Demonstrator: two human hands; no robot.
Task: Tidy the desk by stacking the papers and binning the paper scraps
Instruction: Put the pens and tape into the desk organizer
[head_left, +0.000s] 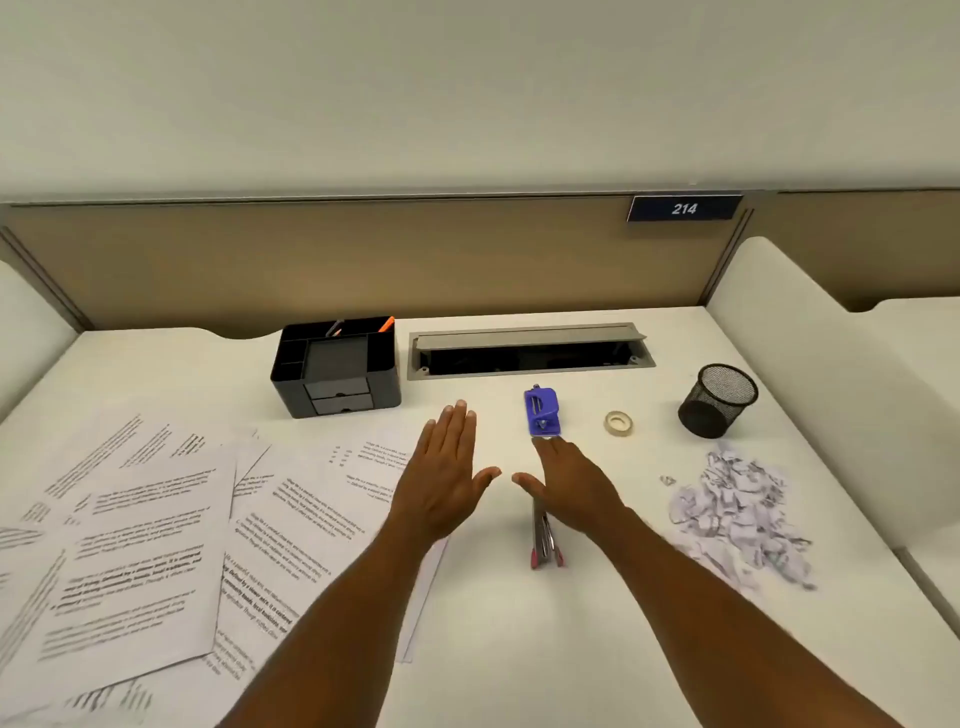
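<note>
Printed sheets are lying fanned, long axes splaying away from the person; left hand and right hand are hovering flat, straight-fingered, gripping nothing.

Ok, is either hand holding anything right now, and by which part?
Nothing is held. The left hand and right hand are both flat with straight fingers; the right hand covers part of the stapler without gripping it.

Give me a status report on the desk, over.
Left hand, right hand open, empty. Papers scattered left, unstacked. Scraps piled right, near mesh cup. Stapler beneath right hand.
</note>
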